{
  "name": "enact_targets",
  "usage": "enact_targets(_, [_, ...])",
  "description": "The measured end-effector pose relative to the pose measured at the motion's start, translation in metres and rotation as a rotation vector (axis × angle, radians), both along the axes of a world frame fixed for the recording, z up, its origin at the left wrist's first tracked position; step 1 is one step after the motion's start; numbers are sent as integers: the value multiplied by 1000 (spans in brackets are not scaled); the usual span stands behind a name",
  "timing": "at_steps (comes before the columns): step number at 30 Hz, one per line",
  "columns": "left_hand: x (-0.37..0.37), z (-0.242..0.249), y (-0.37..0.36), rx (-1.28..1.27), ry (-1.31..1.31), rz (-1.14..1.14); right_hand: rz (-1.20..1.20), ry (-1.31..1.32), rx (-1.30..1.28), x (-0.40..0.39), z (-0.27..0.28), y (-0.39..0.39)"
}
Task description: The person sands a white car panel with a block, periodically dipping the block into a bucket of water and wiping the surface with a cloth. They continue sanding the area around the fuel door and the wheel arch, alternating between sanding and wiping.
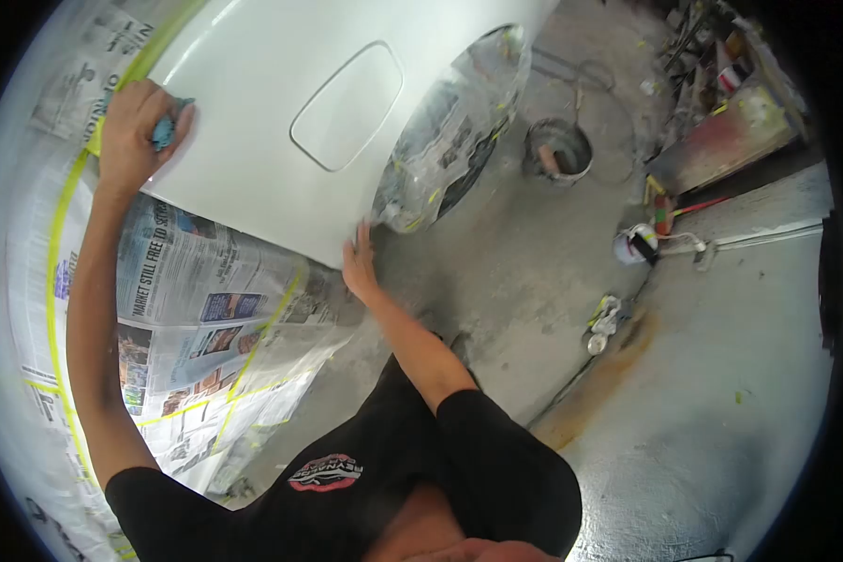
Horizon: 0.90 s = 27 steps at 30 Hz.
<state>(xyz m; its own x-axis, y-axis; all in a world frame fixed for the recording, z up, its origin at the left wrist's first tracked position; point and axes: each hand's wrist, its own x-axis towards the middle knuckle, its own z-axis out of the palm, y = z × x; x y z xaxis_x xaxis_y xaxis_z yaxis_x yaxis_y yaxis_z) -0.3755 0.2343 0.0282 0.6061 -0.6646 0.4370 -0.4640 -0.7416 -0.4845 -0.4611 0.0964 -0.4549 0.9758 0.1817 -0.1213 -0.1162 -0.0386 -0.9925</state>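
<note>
A white car body panel (244, 112) with a rounded fuel flap (348, 105) fills the upper middle of the view. Near the panel's left edge, beside the yellow tape, my left hand (139, 131) is closed around a crumpled blue cloth (164, 131) pressed on the paint. My right hand (359, 264) touches the panel's lower corner by the wheel arch, its fingers stretched out and holding nothing. Masking newspaper (183, 281) hangs below the panel edge, joined with yellow tape (58, 253). Clear plastic film (440, 140) covers the wheel.
On the concrete floor stands a dark bucket (559, 152) with a brownish block inside, near a hose (599, 89). A cluttered shelf (731, 131) is at the upper right. A white container (635, 245) and a small spray-gun-like object (605, 318) lie along the right wall.
</note>
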Motion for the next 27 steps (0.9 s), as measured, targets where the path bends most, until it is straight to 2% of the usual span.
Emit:
enact_targets(1, [-1,1,1,-9,-10,-10,20,-42,-83,-7,-21,-18])
enact_targets(2, [-2,1,1,-21,-3,3,-34,94,2,-12,-31,-47])
enact_targets(4, [-10,-4,-8,-106,-50,80,-123,275,-228,-25,4,-136])
enact_targets(5, [-12,-12,-12,-153,-58,110,-37,446,-441,-24,-35,-182])
enact_targets(6, [-14,-30,-15,-192,-20,116,-88,416,-482,-39,-83,-231])
enact_targets(7, [-17,-52,-19,-230,11,116,-175,489,-628,-52,-103,-285])
enact_targets(8, [-25,-78,-31,-312,28,35,-447,582,-339,-76,-111,-335])
enact_targets(9, [-33,-112,-39,-378,58,40,-219,497,-697,-100,-131,-399])
enact_targets(10, [-43,-148,-51,-502,109,-12,25,364,-1167,-124,-150,-462])
enact_targets(11, [-57,-178,-65,-588,187,5,188,201,-1539,-147,-165,-523])
enact_targets(12, [-65,-222,-76,-722,232,19,400,572,-1483,-150,-150,-564])
enact_targets(13, [-76,-254,-90,-860,322,73,-273,1000,-828,-154,-89,-553])
enact_targets(14, [-83,-287,-104,-1079,448,117,-1147,1026,-211,-154,5,-524])
enact_targets(15, [-90,-319,-119,-1293,585,161,-1123,941,-62,-157,4,-530])
enact_targets(17, [-101,-363,-143,-1441,841,244,-1058,777,236,-158,13,-534])
enact_targets(19, [-106,-376,-169,-1487,1082,196,-909,699,394,-132,5,-510])
enact_targets(21, [-100,-372,-193,-1387,1260,172,-724,642,533,-95,34,-451])
enact_targets(22, [-99,-369,-202,-1326,1347,165,-613,592,541,-77,55,-420])
enact_targets(25, [-86,-358,-223,-1294,1417,-80,-304,505,569,-33,120,-341])
enact_targets(27, [-80,-376,-237,-1404,1299,-128,-196,509,442,-8,129,-314])
